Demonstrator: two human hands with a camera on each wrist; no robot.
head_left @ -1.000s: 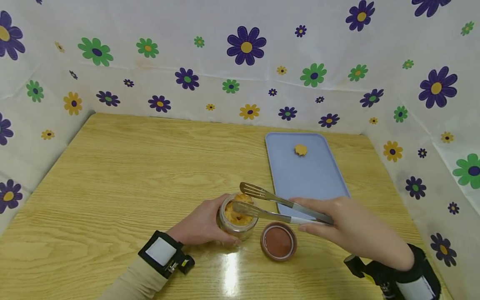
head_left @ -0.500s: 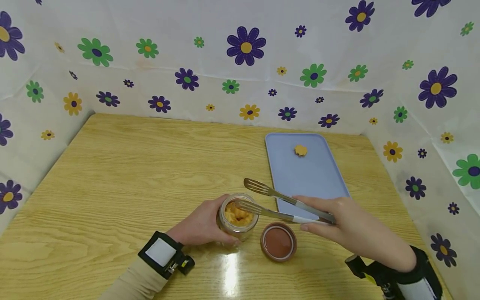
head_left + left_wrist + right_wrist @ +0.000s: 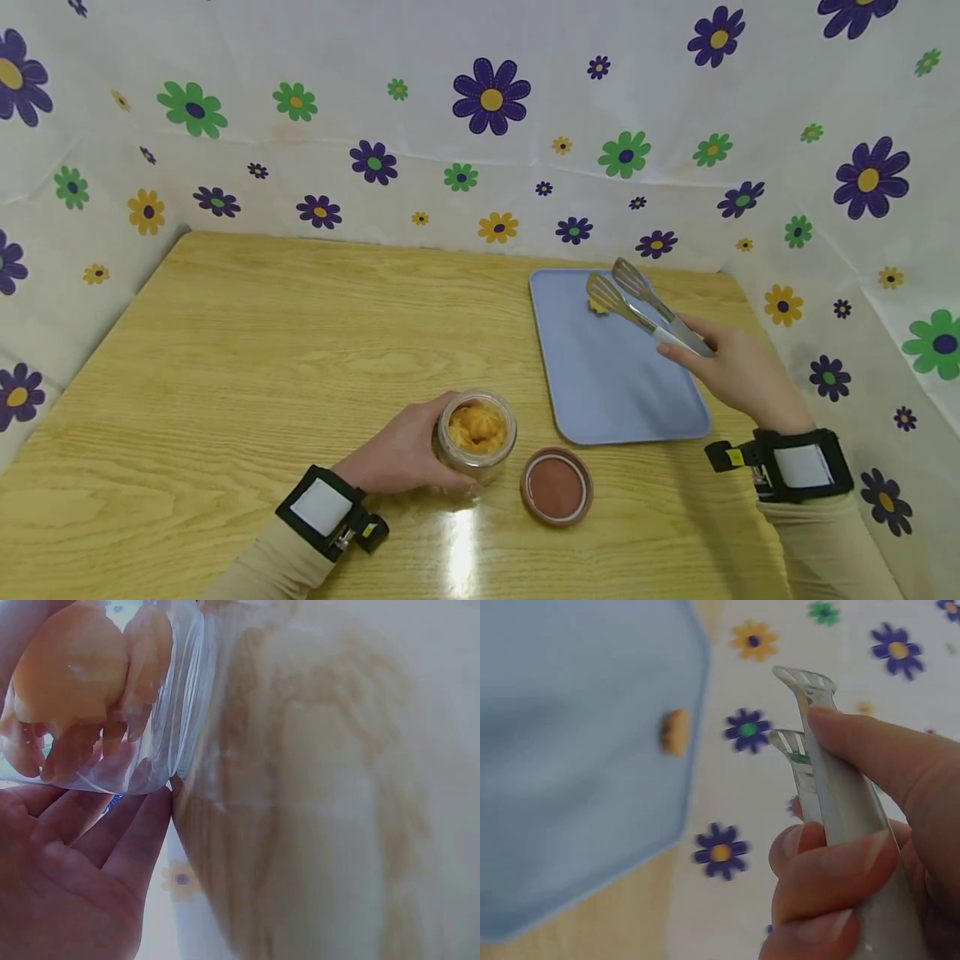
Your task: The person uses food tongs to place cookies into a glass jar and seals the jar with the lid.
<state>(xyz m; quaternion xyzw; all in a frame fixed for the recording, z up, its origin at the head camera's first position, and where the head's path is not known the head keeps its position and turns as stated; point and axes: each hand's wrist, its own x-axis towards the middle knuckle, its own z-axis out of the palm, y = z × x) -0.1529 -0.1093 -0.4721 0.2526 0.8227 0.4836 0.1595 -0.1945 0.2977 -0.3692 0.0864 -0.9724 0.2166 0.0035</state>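
Observation:
My left hand point(image 3: 401, 446) grips the side of a clear glass jar point(image 3: 491, 467), which stands on the table with its mouth up. Golden cookies point(image 3: 477, 428) fill it; the left wrist view shows several cookies point(image 3: 71, 664) through the glass. Metal tongs point(image 3: 652, 312) are in my right hand point(image 3: 738, 371), their slotted tips spread apart with nothing between them. Those tips hover over the far end of a blue tray point(image 3: 615, 392), where one tip partly covers a single cookie point(image 3: 597, 307). The right wrist view shows this cookie point(image 3: 675, 733) near the tray's rim.
A brown lid point(image 3: 557, 487) lies with its inside up, right of the jar and in front of the tray. Flower-printed white cloth point(image 3: 420, 108) walls the wooden table point(image 3: 285, 358) at the back and both sides.
My right hand has carried the spread tongs from the jar's mouth up and right, over the far end of the tray. The left hand and jar have stayed in place.

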